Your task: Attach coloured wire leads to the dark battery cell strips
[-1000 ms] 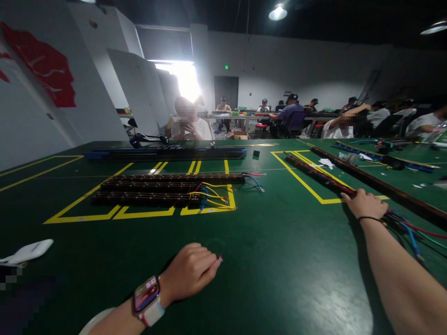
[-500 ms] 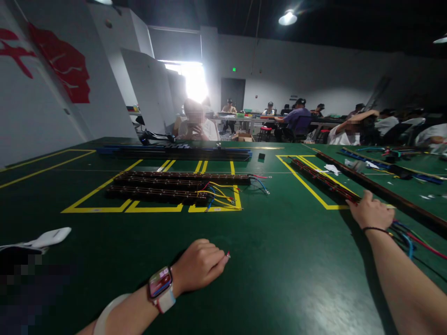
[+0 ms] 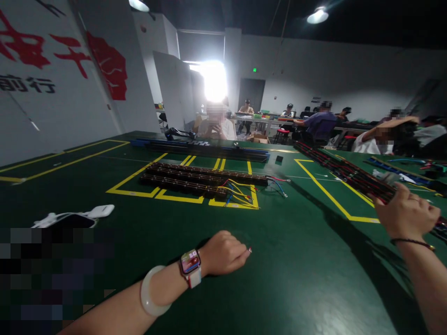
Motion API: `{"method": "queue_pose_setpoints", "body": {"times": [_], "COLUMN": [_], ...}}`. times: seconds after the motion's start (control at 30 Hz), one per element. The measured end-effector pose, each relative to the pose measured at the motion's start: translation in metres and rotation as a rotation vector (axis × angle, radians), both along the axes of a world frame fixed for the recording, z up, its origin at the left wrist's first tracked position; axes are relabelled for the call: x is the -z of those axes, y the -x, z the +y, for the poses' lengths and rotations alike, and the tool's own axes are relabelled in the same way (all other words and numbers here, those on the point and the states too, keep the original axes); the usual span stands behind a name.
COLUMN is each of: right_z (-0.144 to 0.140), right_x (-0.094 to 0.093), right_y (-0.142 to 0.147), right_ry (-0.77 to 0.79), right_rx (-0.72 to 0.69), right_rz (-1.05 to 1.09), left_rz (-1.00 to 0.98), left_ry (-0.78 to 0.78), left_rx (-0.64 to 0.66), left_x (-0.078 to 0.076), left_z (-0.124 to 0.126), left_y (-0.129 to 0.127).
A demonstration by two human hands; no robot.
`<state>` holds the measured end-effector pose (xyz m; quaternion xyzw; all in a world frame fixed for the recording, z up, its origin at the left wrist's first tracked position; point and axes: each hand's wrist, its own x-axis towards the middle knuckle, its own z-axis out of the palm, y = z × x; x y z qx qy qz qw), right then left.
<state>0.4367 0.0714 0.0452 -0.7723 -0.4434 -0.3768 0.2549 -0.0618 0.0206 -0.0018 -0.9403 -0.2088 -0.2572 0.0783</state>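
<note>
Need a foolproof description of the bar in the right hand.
On the green table, go to the right hand, with the dark wrist cord. The long dark bar with reddish lines slants from it toward the far edge. Unlike the dark bars lying within yellow tape, it is hand-held.

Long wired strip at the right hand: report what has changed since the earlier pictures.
The right hand, already on it earlier, has lifted the long wired strip up off the green table; its shadow now falls apart from it. The left hand stays loosely closed, and the dark strips at left lie as before.
</note>
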Motion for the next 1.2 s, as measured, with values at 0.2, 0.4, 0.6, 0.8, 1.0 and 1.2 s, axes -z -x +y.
{"method": "queue_pose_setpoints", "body": {"times": [0.2,0.4,0.6,0.8,1.0,1.2], "right_z": [0.015,0.011,0.009,0.023,0.025,-0.001], "right_x": [-0.027,-0.024,-0.009,0.008,0.032,0.01], "right_y": [0.095,0.217,0.316,0.378,0.422,0.414], "right_ry": [0.075,0.204,0.334,0.399,0.505,0.49], "right_rx": [-0.203,-0.617,-0.892,-0.971,-1.006,-1.236], "right_rz": [-0.075,-0.047,-0.106,-0.073,0.038,0.014], "left_rz": [0.014,0.023,-0.023,-0.004,-0.006,-0.032], "left_ry": [-0.026,-0.062,-0.138,-0.205,-0.258,-0.293], "left_rx": [0.016,0.018,0.037,0.201,0.334,0.349], "left_x": [0.0,-0.001,0.003,0.0,0.001,0.001], "left_z": [0.0,-0.002,-0.003,-0.008,-0.009,-0.012], "left_y": [0.0,0.001,-0.001,-0.001,-0.001,-0.002]}}
